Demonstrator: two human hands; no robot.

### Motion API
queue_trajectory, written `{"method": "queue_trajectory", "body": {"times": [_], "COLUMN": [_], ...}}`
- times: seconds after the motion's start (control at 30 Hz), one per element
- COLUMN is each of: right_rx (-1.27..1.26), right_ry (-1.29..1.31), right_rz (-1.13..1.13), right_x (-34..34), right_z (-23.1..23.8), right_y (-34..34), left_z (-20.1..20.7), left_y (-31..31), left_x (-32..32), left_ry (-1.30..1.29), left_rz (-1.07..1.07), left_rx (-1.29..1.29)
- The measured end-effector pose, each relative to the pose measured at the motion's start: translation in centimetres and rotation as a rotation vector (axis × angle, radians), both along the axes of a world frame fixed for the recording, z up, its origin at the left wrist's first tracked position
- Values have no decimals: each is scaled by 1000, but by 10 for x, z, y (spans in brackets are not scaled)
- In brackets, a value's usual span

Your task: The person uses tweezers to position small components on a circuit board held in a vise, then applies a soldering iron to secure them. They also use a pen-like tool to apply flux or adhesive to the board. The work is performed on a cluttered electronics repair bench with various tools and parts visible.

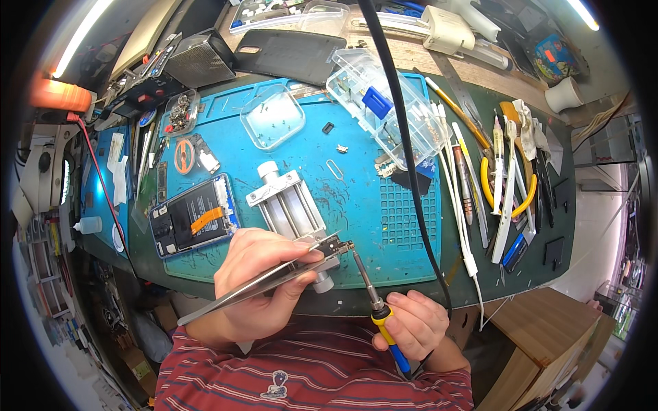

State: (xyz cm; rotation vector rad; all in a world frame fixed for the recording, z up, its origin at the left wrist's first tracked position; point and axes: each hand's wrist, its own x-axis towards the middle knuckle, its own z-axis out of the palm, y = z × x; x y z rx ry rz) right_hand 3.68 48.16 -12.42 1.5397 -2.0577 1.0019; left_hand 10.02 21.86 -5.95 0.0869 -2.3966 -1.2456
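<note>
Left hand [264,274] pinches tweezers [274,277] — right hand [415,322] grips soldering iron [373,301].

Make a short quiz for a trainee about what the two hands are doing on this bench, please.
1. True or false: the right hand holds a soldering iron with its tip at the small part in the clamp.
2. What does the left hand hold?
A. tweezers
B. a screwdriver
C. a brush
3. Which opened device lies on the mat to the left of the clamp?

Key
1. True.
2. A, the tweezers, pointing at the same part.
3. A phone with its back off.
</note>
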Motion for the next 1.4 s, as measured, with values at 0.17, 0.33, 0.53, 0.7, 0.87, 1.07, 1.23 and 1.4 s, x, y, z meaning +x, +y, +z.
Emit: {"method": "queue_trajectory", "body": {"times": [0.17,0.33,0.53,0.7,0.87,1.07,1.23,1.4], "right_rx": [7,7,1,-16,-21,-19,-25,-24], "right_ry": [-3,-2,-8,-4,-19,-2,-1,8], "right_rz": [3,4,3,-2,-14,-1,3,-5], "right_x": [0,0,0,0,0,-1,-1,-1], "right_z": [0,1,0,-1,-1,0,0,-1], "right_y": [1,0,0,-1,-1,-1,-2,-2], "left_z": [0,1,1,2,2,2,2,1], "left_y": [0,1,0,0,0,0,0,0], "left_x": [0,0,-1,-1,-1,-1,-1,-1], "left_ry": [-2,3,2,-11,-11,-7,-12,-6], "left_rz": [6,12,0,-10,-13,-14,-9,-6], "left_rx": [3,-2,-10,-27,-30,-32,-32,-36]}}
